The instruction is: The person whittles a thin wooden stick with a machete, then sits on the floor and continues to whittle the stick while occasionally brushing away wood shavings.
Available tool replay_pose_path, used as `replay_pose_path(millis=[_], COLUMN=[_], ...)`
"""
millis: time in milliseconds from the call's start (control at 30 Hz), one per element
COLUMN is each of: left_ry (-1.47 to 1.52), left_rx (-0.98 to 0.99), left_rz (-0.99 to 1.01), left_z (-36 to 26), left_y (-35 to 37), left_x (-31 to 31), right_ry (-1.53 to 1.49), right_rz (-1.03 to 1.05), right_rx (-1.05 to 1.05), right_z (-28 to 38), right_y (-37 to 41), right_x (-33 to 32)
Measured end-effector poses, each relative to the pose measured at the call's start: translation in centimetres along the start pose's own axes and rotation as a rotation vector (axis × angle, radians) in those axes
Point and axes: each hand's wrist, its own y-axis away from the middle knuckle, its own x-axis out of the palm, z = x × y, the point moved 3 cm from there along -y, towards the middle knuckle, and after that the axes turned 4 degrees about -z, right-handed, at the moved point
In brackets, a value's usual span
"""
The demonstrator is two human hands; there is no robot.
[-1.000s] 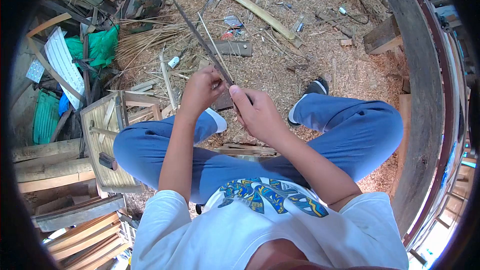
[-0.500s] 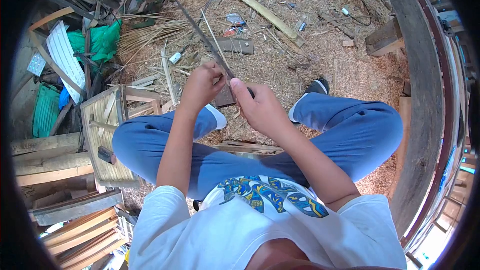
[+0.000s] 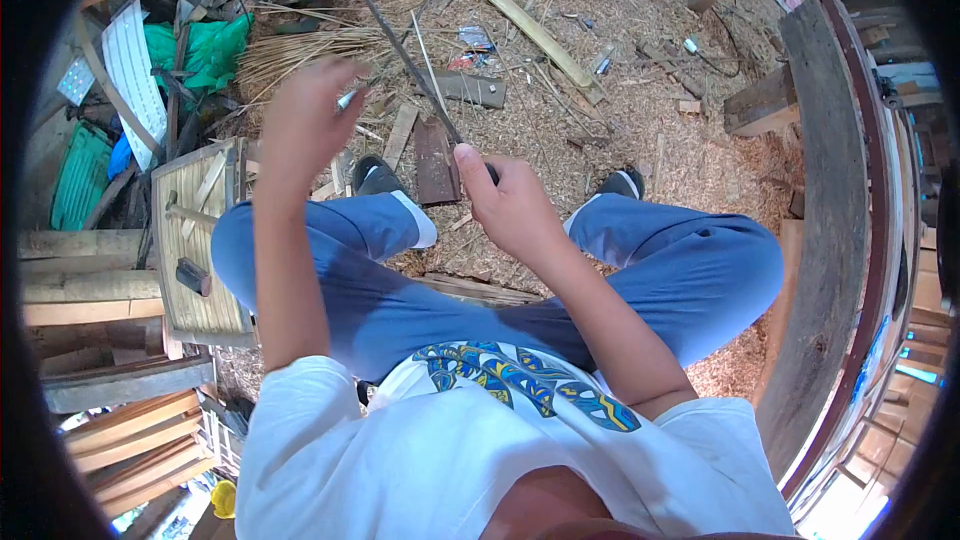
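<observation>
My right hand [image 3: 512,202] is closed around the black handle of a long, narrow, dark blade [image 3: 405,58], thumb pressed at its base. The blade points up and left over the ground. Alongside it runs a thin pale wooden stick [image 3: 428,60], its lower end by my right thumb. My left hand [image 3: 310,125] is raised to the left, apart from the blade and smeared by motion. A gap shows between its thumb and fingers, and nothing shows in it. Behind the blade, a brown board [image 3: 437,165] lies on the ground near my left shoe [image 3: 376,178].
Wood shavings cover the ground. A bundle of thin sticks [image 3: 300,48] lies to the left, with a green plastic sheet [image 3: 212,55] beyond. By my left knee stands a slatted wooden panel [image 3: 205,230]. A long plank [image 3: 835,170] runs along the right side.
My left hand has let go near the blade and swung left and up. My right hand still grips the handle. The view has shifted slightly, and my left shoe now shows.
</observation>
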Motion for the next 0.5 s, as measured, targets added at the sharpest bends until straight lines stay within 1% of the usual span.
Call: replay_pose_path(millis=[33, 100, 133, 167, 233, 333, 433, 500], left_ry=[0.002, 0.0, 0.022, 0.045, 0.067, 0.069, 0.069, 0.053], left_rx=[0.03, 0.091, 0.152, 0.214, 0.314, 0.416, 0.512, 0.592], left_rz=[-0.056, -0.165, -0.191, -0.215, -0.239, -0.256, -0.291, -0.29], left_z=[-0.4, -1.7, -2.6, -3.8, -5.9, -9.0, -12.1, -13.4], left_y=[-0.7, -1.9, -2.6, -3.3, -4.4, -5.5, -6.2, -6.7], left_x=[-1.7, -4.5, -5.2, -5.7, -5.4, -4.7, -4.6, -5.1], right_ry=[-0.003, -0.001, -0.002, 0.009, 0.029, 0.113, 0.118, 0.138], right_rz=[-0.002, 0.017, 0.026, 0.017, -0.004, 0.011, -0.026, -0.015], right_rx=[-0.014, 0.042, 0.071, 0.047, 0.004, 0.031, 0.018, 0.01], right_z=[0.0, 0.4, 0.5, 0.3, -0.2, 0.4, 0.7, 1.1], right_y=[0.0, 0.1, 0.2, 0.0, -0.2, -0.1, 0.3, 0.4], right_x=[0.1, 0.0, 0.0, 0.1, 0.4, 0.1, -0.2, -0.4])
